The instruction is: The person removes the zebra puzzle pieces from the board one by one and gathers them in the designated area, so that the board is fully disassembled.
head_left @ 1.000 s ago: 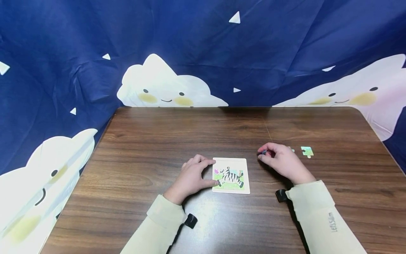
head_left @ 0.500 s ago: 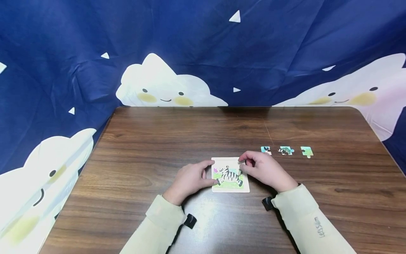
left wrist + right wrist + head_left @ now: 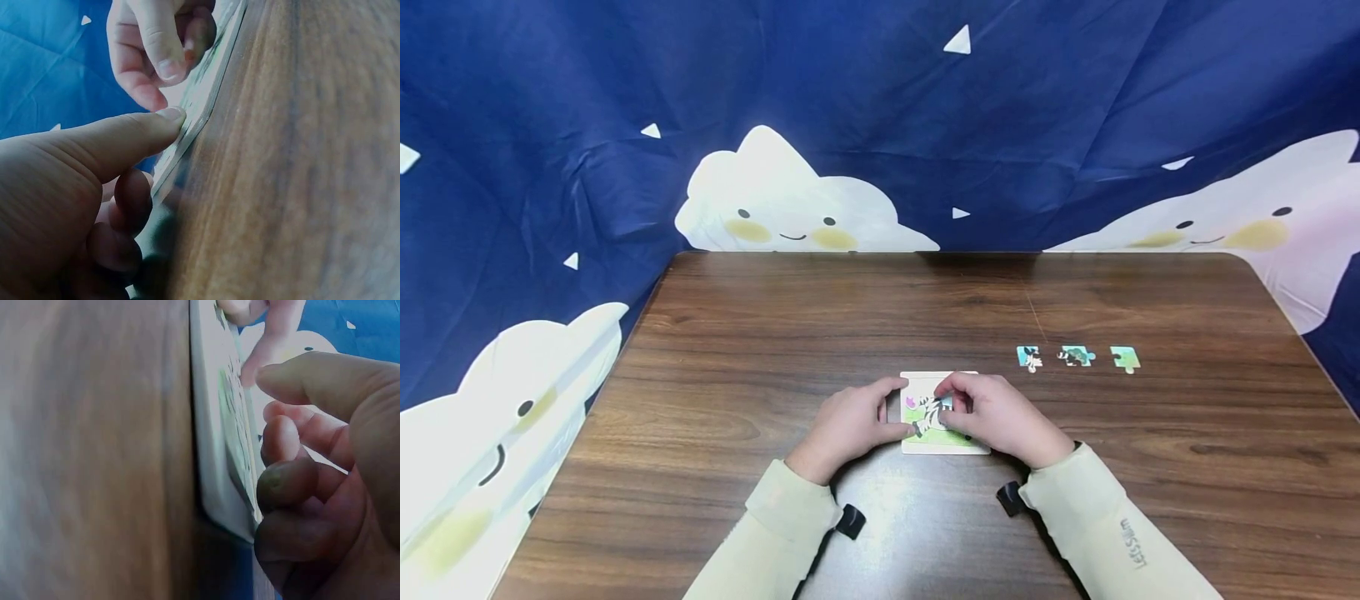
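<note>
The lettering you can read runs along your right sleeve (image 3: 1097, 508): it appears to say "LetsSlim" in dark print (image 3: 1132, 543). The white-framed zebra puzzle board (image 3: 947, 450) lies flat on the brown wood-grain counter (image 3: 737, 350), near the middle, between your hands. Your left hand (image 3: 853, 427) has its thumb and forefinger apart, tips resting on the board's left edge toward the near and far corners. Your right hand (image 3: 1000, 414) bends over the board's right half, hiding much of the picture and its far right corner; you cannot tell whether thumb and finger hold a piece. Right of the board, and slightly farther, three loose pieces lie in a row, well apart: the left piece (image 3: 1029, 357), middle piece (image 3: 1077, 356) and right piece (image 3: 1125, 358). The far edge is well beyond them, against the blue cloud-print curtain (image 3: 880, 83); bare wood stretches wide to your left.
</note>
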The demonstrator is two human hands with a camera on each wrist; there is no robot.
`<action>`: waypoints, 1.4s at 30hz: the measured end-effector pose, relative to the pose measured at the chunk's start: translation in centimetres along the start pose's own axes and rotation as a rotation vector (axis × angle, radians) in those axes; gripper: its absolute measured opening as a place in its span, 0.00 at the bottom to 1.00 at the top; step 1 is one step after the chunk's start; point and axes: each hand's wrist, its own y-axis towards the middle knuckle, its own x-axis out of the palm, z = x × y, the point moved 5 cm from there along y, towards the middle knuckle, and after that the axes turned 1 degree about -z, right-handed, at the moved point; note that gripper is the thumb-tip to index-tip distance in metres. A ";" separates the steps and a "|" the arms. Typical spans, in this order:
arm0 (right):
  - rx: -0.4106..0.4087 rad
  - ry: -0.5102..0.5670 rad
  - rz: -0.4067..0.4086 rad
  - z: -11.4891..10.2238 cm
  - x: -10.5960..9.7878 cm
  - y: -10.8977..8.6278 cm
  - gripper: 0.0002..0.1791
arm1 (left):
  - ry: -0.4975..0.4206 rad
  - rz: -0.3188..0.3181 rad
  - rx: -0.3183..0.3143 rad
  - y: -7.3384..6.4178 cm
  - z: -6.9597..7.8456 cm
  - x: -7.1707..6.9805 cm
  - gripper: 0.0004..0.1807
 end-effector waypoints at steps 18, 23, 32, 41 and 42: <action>0.018 -0.079 -0.048 -1.6 1.9 1.0 0.14 | 0.012 0.001 0.016 -0.1 0.0 0.0 0.36; 0.018 -0.058 -0.060 -1.7 1.9 1.0 0.10 | 0.009 -0.006 0.024 -0.2 0.0 0.0 0.36; 0.050 -0.055 -0.057 -1.5 1.8 0.9 0.16 | 0.013 -0.003 0.025 -0.2 0.1 0.0 0.37; 0.003 -0.029 0.001 -1.3 1.5 0.7 0.15 | 0.009 -0.011 0.026 0.0 0.1 0.1 0.37; -0.004 -0.034 0.007 -1.4 1.4 0.7 0.15 | 0.007 -0.013 0.027 0.0 0.1 0.1 0.37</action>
